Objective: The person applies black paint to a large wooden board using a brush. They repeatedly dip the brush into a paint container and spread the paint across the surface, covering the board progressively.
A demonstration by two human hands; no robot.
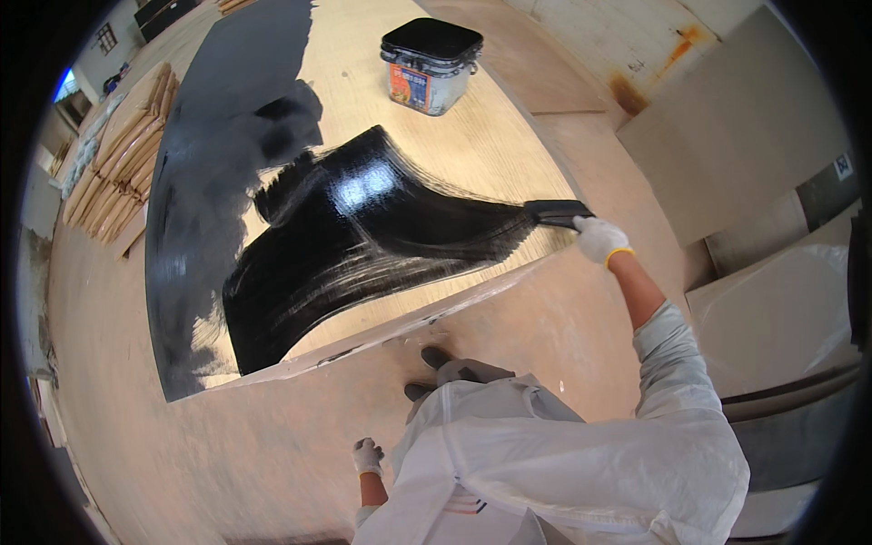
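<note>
My right hand [602, 239], in a white glove with a yellow cuff, is wrapped round the handle of a wide paint brush [552, 213]. The brush's black head rests on the right edge of a large pale wooden board [350, 86]. From it a broad, glossy swath of wet black paint [363, 195] sweeps left across the board. Down by my side hangs my left hand [368, 455], gloved and grey at the fingertips, its fingers curled with nothing visible in them. A square bucket [429, 68] with a black lid and smeared sides stands on the board's bare wood.
A duller dark coat [213, 173] covers the board's left side. Wrapped brown bundles [127, 150] are stacked on the left. Large sheets [740, 118] lean at the right, near a rust-stained wall [627, 54]. My dark shoes [434, 357] are close to the board's near edge.
</note>
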